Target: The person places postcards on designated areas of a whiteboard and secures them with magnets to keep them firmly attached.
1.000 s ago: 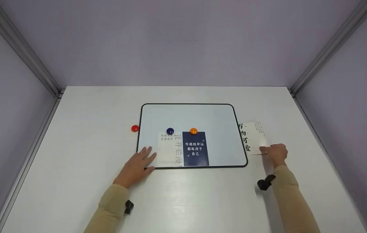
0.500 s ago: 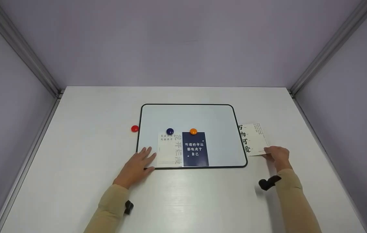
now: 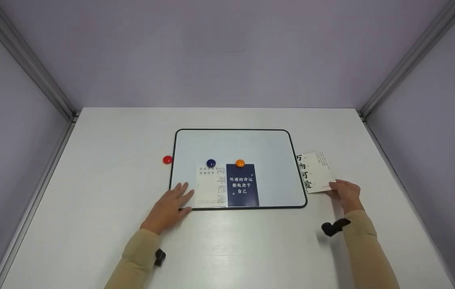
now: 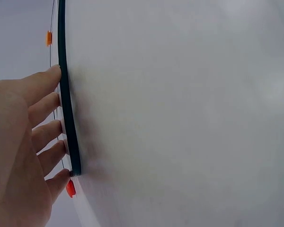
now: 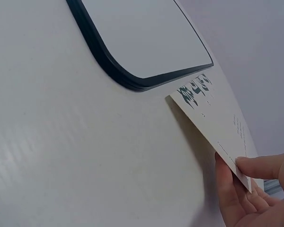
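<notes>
My right hand (image 3: 346,194) pinches the near right corner of a cream card (image 3: 318,172) with black lettering, thumb on top and fingers beneath. In the right wrist view the card (image 5: 208,113) is tilted, its held edge lifted off the table beside the board's dark frame (image 5: 109,66). With fingers spread, my left hand (image 3: 167,210) rests on the near left corner of the whiteboard (image 3: 275,148). On the board lie a pale card (image 3: 207,188) under a dark blue round magnet (image 3: 211,163) and a navy card (image 3: 242,188) under an orange magnet (image 3: 240,163).
A red round magnet (image 3: 167,159) lies just left of the board's frame. The white table (image 3: 227,245) reaches back to a pale wall (image 3: 227,60), with side walls left and right.
My right hand has shifted slightly right, and its fingers now hold the cream card's corner raised from the table. The left hand has stayed in place.
</notes>
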Tool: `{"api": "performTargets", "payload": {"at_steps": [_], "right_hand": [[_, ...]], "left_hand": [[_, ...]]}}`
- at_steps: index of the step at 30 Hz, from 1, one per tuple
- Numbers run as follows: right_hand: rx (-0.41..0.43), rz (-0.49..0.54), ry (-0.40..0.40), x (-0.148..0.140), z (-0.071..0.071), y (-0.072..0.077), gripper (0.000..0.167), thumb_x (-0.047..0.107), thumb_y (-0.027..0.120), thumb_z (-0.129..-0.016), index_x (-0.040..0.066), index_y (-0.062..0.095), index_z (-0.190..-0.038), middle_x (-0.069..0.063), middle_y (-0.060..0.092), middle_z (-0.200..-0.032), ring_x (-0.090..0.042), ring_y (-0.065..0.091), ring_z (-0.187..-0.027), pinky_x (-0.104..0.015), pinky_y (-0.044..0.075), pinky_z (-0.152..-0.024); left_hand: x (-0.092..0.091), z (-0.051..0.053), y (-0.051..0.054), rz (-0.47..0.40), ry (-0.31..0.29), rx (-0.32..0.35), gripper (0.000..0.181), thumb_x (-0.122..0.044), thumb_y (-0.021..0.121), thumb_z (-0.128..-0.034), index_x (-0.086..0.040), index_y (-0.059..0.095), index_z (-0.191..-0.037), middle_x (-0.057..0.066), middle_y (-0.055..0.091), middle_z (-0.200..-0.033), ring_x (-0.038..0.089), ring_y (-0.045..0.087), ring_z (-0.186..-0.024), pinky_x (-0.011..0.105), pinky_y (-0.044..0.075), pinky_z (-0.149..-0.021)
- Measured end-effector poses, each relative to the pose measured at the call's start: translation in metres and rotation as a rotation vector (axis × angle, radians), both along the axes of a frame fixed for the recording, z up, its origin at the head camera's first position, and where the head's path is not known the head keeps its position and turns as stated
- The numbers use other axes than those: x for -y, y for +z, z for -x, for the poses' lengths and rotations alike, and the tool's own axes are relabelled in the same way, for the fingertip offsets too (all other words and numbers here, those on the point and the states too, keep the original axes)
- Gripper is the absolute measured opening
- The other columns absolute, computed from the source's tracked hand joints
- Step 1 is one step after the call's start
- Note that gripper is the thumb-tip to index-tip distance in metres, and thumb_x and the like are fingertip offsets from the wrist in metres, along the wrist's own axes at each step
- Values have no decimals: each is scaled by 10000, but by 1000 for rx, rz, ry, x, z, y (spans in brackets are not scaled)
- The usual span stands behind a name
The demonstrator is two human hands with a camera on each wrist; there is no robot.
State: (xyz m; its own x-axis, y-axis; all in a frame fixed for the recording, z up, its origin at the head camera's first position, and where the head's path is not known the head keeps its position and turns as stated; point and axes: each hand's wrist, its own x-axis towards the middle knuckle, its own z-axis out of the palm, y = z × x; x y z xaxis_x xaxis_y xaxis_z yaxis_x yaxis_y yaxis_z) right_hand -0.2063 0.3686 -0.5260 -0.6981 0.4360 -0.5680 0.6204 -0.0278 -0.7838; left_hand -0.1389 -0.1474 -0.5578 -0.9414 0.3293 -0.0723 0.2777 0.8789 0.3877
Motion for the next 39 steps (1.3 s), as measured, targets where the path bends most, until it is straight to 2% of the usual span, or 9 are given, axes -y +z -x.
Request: {"api": "performTargets", "payload": {"at_steps": [2, 3, 5, 8, 11, 13, 23, 30, 39], "right_hand": [[4, 5, 0, -1, 0, 1, 591, 68, 608, -903, -7, 387, -1446, 136, 585, -591, 20, 600, -606, -432, 297, -1208], [8, 1, -1, -1, 0, 2, 595, 72, 611, -903, 3, 387, -1450, 141, 580, -592, 24, 592, -609, -427, 300, -1203], [6, 8, -10, -2, 0, 3, 599, 68, 609, -904, 9, 384, -1456, 137, 576, -609, 24, 590, -620, -368, 389, -1143], [-25, 28, -21, -1, -1, 5, 616, 43, 615, -897, -7, 371, -1461, 135, 570, -648, 18, 588, -648, -238, 524, -909], [-68, 28, -16, 0, -3, 7, 604, 36, 610, -899, -34, 374, -1450, 141, 572, -659, 12, 582, -658, -154, 529, -705], [-93, 22, -7, 0, -4, 9, 593, 39, 606, -900, -51, 378, -1441, 148, 577, -653, 12, 579, -658, -134, 513, -653], [-110, 3, -7, 2, -3, 12, 570, 48, 609, -897, -46, 409, -1422, 147, 590, -644, 19, 577, -653, -127, 513, -639], [-152, 38, 21, 8, -4, 16, 564, 29, 591, -900, -87, 387, -1413, 123, 611, -673, 18, 602, -656, -123, 538, -643], [-164, 67, 34, 14, -7, 21, 569, -1, 564, -909, -110, 350, -1425, 122, 606, -660, 14, 634, -636, -126, 567, -661]], "left_hand": [[0, 0, -1, -2, -3, -7, 536, -327, 580, -953, -160, 450, -1445, 82, 346, -1579, 283, 279, -1495, 469, 263, -1231], [0, 0, -1, -3, -4, -8, 536, -328, 580, -953, -159, 449, -1445, 84, 345, -1579, 284, 280, -1495, 469, 263, -1231], [0, 1, -1, -1, -6, -7, 541, -336, 576, -955, -163, 443, -1450, 80, 340, -1581, 281, 276, -1497, 466, 260, -1233], [0, 1, 0, -2, -8, -7, 542, -335, 579, -954, -161, 444, -1449, 80, 338, -1582, 284, 277, -1496, 470, 261, -1232], [0, 0, 1, -11, -3, 2, 543, -325, 587, -950, -162, 446, -1447, 75, 337, -1583, 283, 274, -1497, 473, 259, -1233], [0, 0, 2, -21, 1, 6, 540, -319, 592, -947, -160, 451, -1444, 76, 338, -1583, 284, 275, -1497, 476, 259, -1232], [0, 0, 1, -26, 3, 4, 543, -325, 593, -946, -168, 449, -1446, 69, 336, -1585, 278, 273, -1499, 475, 259, -1232], [0, 0, 0, -24, 10, 4, 541, -317, 598, -944, -165, 453, -1443, 74, 336, -1584, 283, 275, -1497, 474, 258, -1232], [0, -1, 2, -22, 11, 12, 550, -321, 604, -940, -170, 450, -1445, 69, 334, -1586, 279, 271, -1499, 472, 254, -1235]]}}
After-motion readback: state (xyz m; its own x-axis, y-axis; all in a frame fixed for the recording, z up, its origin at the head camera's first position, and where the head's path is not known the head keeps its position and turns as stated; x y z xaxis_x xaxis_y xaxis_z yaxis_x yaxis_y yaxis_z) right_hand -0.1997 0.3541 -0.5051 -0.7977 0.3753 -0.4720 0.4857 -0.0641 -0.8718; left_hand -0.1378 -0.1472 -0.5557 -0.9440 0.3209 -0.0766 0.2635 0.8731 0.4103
